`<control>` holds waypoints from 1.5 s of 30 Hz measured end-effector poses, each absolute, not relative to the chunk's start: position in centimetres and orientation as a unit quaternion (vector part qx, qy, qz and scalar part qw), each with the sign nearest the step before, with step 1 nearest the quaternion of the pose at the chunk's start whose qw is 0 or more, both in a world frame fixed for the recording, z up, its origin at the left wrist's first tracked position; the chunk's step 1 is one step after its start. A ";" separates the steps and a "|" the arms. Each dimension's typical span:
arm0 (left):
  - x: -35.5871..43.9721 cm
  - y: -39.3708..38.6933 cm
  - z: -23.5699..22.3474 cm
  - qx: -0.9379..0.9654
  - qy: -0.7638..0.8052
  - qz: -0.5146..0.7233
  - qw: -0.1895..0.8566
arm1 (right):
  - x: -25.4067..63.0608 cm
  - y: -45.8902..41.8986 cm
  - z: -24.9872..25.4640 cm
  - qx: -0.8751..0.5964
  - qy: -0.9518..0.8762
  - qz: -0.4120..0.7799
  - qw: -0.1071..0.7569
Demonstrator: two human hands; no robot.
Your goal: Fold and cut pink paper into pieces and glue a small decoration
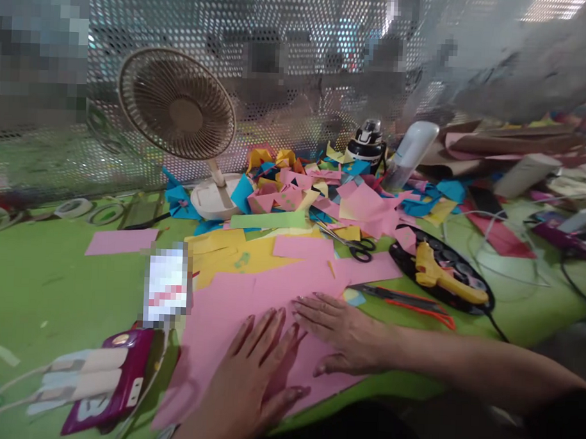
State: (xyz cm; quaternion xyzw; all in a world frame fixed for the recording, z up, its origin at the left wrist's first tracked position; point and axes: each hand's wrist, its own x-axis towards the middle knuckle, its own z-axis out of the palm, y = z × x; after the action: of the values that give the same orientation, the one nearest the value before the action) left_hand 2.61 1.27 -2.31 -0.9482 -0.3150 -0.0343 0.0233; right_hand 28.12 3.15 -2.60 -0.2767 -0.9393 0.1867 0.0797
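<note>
A large sheet of pink paper (222, 313) lies on the green table (55, 288), partly over yellow paper (215, 249). Both hands rest on the pink sheet, palms down. My left hand (254, 372) lies near its front edge with the fingers stretched forward and the thumb out to the right. My right hand (341, 330) comes in from the right, fingers extended leftward, close to the left fingertips. Neither hand grips anything. To the right of the sheet are an orange-handled cutter knife (405, 301) and black-handled scissors (352, 244).
A yellow glue gun (447, 276) rests on a black oval tray (406, 271). Behind are colored paper scraps (289, 187), a small fan (181, 113) and a bottle (367, 145). At left lie a blurred phone (166, 285) and a purple power bank (119, 380) with cables.
</note>
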 end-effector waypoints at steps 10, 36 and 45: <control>2.3 2.0 -2.9 -0.949 -0.308 -0.033 0.056 | 28.1 3.7 -2.8 -0.292 -0.937 0.170 0.092; 2.3 1.4 -1.7 -0.936 -0.345 -0.025 -0.061 | 27.9 3.4 -4.0 -0.301 -0.937 0.143 0.107; 2.2 1.6 -2.0 -0.940 -0.339 -0.020 -0.043 | 27.7 3.5 -3.6 -0.303 -0.934 0.151 0.116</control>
State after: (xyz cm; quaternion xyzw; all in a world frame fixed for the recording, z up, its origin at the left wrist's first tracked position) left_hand 2.19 1.58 -1.99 -0.9396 -0.3389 -0.0201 -0.0426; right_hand 27.71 3.55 -3.56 -0.3027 -0.9340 0.1505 0.1159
